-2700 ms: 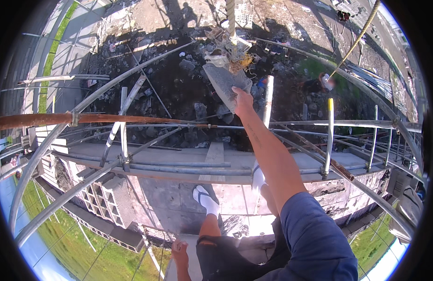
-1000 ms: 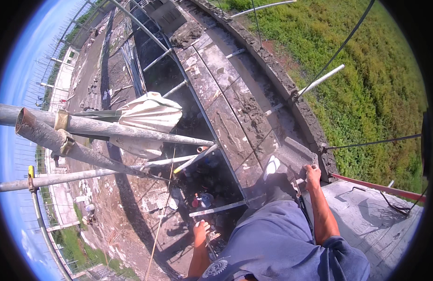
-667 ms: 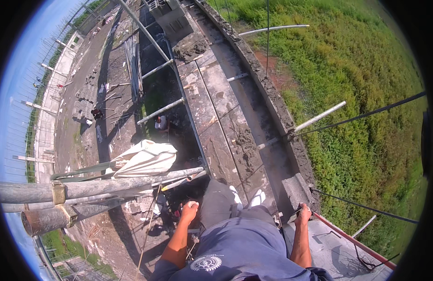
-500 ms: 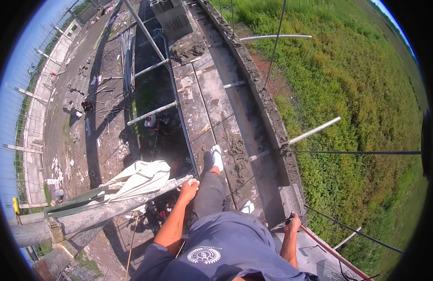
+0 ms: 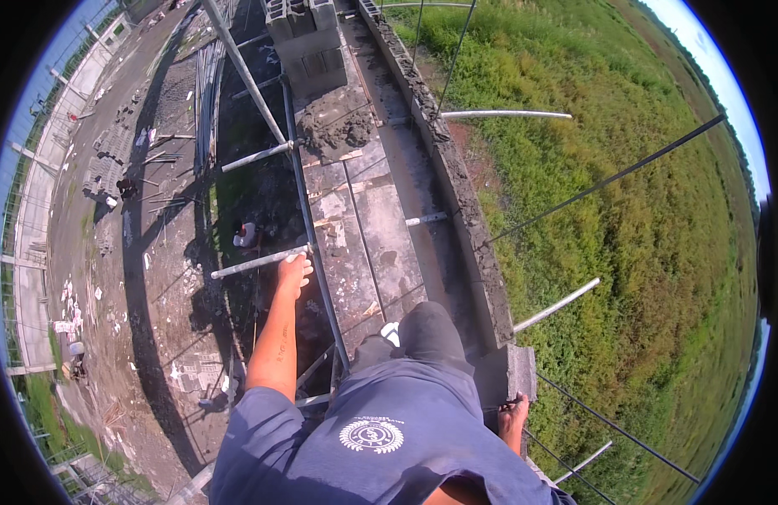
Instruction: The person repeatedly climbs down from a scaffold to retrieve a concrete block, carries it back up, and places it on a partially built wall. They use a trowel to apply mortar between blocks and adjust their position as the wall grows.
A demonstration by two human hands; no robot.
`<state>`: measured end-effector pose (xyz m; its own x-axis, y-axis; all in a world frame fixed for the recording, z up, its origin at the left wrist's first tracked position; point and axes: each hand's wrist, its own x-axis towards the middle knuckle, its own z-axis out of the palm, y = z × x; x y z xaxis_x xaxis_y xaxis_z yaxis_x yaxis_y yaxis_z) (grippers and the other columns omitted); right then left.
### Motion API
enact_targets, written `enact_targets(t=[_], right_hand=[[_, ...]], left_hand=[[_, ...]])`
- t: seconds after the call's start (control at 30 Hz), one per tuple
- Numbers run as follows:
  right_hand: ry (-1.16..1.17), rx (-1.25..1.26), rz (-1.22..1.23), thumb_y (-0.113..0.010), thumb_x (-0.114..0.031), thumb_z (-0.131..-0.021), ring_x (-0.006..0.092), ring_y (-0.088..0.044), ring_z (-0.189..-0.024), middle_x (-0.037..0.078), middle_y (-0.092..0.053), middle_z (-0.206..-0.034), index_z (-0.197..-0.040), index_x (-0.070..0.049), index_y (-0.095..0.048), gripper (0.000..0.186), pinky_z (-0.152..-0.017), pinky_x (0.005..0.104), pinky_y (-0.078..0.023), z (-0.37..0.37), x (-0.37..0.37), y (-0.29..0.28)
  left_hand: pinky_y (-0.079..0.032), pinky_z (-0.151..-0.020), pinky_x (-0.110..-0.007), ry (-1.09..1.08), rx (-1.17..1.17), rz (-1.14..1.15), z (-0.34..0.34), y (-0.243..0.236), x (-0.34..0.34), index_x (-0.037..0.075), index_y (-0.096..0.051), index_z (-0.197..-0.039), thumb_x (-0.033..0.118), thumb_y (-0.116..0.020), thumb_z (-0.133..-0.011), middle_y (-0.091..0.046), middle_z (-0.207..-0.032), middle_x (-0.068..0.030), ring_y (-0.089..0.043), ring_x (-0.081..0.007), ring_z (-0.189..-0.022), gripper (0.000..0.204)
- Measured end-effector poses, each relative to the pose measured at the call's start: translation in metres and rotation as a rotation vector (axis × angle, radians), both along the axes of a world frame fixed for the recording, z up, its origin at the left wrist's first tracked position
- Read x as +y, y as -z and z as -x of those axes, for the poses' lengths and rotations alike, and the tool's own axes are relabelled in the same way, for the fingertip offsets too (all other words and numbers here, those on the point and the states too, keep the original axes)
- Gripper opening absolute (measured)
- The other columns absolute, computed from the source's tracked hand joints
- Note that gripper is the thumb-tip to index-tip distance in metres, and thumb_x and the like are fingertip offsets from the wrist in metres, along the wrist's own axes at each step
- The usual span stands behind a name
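My left hand (image 5: 295, 274) is stretched forward at the inner end of a pale scaffold pole (image 5: 256, 263), beside the long metal rail (image 5: 303, 189). Its fingers look bent and slightly apart; whether they touch the pole is unclear. Low on the right, my right hand (image 5: 514, 414) is closed beside the end block (image 5: 521, 373) of a low block wall. A small dark part shows at its fingers, too little to name. My white-shod foot (image 5: 391, 334) stands on the plank platform (image 5: 381, 227).
A mortar heap (image 5: 337, 126) lies on the platform ahead, before stacked hollow blocks (image 5: 311, 50). The block wall (image 5: 465, 202) runs along the right, with poles and dark bars jutting over grass. Left of the rail the ground lies far below, where a person (image 5: 246, 236) is.
My left hand has let go of the thick pole with the pale cloth and reached forward to another pole. I have moved forward along the platform. My right hand stays low beside the wall.
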<state>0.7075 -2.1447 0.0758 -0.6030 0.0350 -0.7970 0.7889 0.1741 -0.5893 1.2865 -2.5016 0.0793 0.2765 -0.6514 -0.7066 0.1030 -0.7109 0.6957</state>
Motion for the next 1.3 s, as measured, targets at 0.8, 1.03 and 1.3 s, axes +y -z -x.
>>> enact_targets(t=[0.8,1.03,1.3], right_hand=[[-0.954,0.138,0.146,-0.066,-0.011,-0.07,0.0119,-0.041,-0.057,0.001,-0.05,-0.068,-0.077,-0.004,-0.057,0.014,-0.053,0.0297,-0.034,-0.228,-0.828,0.003],[-1.277,0.238,0.385,-0.063,-0.014,-0.074,0.0125,-0.044,-0.053,0.001,-0.049,-0.062,-0.08,-0.001,-0.06,0.015,-0.049,0.028,-0.036,-0.316,-1.017,-0.065],[-1.36,0.199,0.457,-0.062,-0.014,-0.074,0.013,-0.052,-0.06,0.006,-0.058,-0.068,-0.08,0.003,-0.061,0.018,-0.055,0.0277,-0.041,-0.376,-1.179,-0.089]], left_hand=[[-0.042,-0.089,-0.033,-0.402,-0.627,0.748,-0.313,-0.2,-0.592,-0.006,-0.036,-0.13,0.03,-0.067,-0.083,-0.055,-0.12,-0.0164,-0.054,-0.0233,-0.11,0.067],[-0.037,-0.098,-0.039,-0.457,-1.06,0.812,-0.353,-0.223,-0.758,-0.011,-0.03,-0.129,0.046,-0.072,-0.075,-0.043,-0.13,-0.0277,-0.048,-0.0332,-0.116,0.089],[-0.042,-0.086,-0.047,-0.697,-1.264,0.649,-0.355,-0.216,-0.803,-0.007,-0.032,-0.115,0.035,-0.071,-0.078,-0.051,-0.109,-0.0305,-0.055,-0.0412,-0.1,0.068]])
